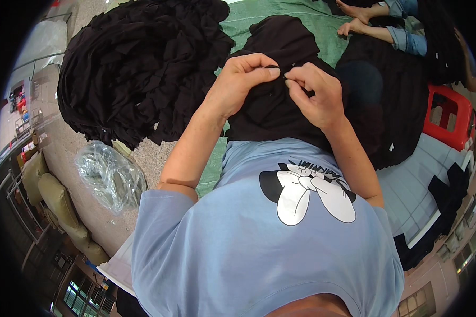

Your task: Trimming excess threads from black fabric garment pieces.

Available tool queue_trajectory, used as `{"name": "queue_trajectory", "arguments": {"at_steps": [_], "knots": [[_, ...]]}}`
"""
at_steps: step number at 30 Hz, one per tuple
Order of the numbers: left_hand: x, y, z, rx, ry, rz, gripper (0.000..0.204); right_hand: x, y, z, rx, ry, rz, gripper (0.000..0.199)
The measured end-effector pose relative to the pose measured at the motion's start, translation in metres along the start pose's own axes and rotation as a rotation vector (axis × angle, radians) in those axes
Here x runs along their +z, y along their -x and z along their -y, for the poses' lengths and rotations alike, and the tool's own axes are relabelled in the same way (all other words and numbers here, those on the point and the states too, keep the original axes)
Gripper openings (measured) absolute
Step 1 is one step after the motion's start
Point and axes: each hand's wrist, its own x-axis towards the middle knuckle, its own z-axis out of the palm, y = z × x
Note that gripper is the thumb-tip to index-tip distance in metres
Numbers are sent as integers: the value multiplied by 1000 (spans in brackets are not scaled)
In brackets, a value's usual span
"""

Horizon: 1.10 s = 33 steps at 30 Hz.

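A dark black cloth (280, 39) lies over my lap. Above it, my left hand (242, 82) pinches a small bit of black cloth between thumb and forefinger. Close beside it on the right, my right hand (320, 94) is closed, its thumb and forefinger drawn together near the same cloth. Whatever is between the right fingertips is too small to make out. A narrow gap separates the two hands, with the cloth's dark folds behind them.
A big heap of black cloth (127, 79) lies at the far left. More black cloth spreads to my right, by a red plastic stool (460, 129). Another person's bare feet (354, 24) rest on the green sheet (322, 29). A clear plastic bag (111, 177) sits on the floor.
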Motion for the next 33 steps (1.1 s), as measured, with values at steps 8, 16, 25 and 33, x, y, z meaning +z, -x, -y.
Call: {"name": "queue_trajectory", "arguments": {"at_steps": [8, 16, 25, 33], "knots": [[5, 5, 1, -125, 198, -82, 15, -2, 2, -5, -187, 73, -51, 27], [10, 8, -4, -105, 179, -90, 16, -5, -2, 7, -139, 102, -14, 28], [9, 5, 8, -117, 280, -118, 10, -17, -2, 19, -22, 219, 166, 21], [15, 7, 6, 2, 164, -148, 11, -19, 3, 11, -160, 139, 70, 19]]}}
